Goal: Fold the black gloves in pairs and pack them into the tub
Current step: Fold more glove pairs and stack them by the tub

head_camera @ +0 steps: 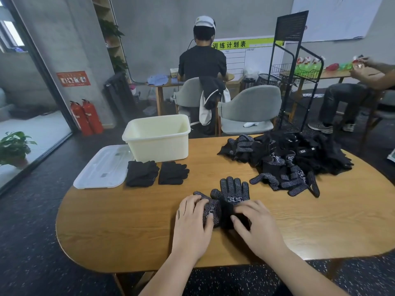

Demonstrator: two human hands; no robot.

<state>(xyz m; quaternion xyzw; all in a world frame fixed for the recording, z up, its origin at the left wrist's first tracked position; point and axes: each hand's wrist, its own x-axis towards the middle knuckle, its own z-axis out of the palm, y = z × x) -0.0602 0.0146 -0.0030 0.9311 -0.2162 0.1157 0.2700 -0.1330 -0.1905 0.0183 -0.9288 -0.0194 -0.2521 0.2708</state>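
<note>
Both hands flat on a dotted black glove pair at 6 o'clock of the counter: left hand, right hand. Cream tub at 11 o'clock, glove heap at 2 o'clock.

1. This looks like an office turned training workroom: bare concrete walls and a dark speckled floor.
2. A whiteboard chart with a yellow-green header of Chinese characters leans on the back wall.
3. 2 red fire extinguishers stand beneath a red safety notice.
4. Several wooden tables are in use; a seated person in a white cap works at a far one, grey chairs between.
5. A black wire rack holds a basket, beside a table with colourful items.
</note>
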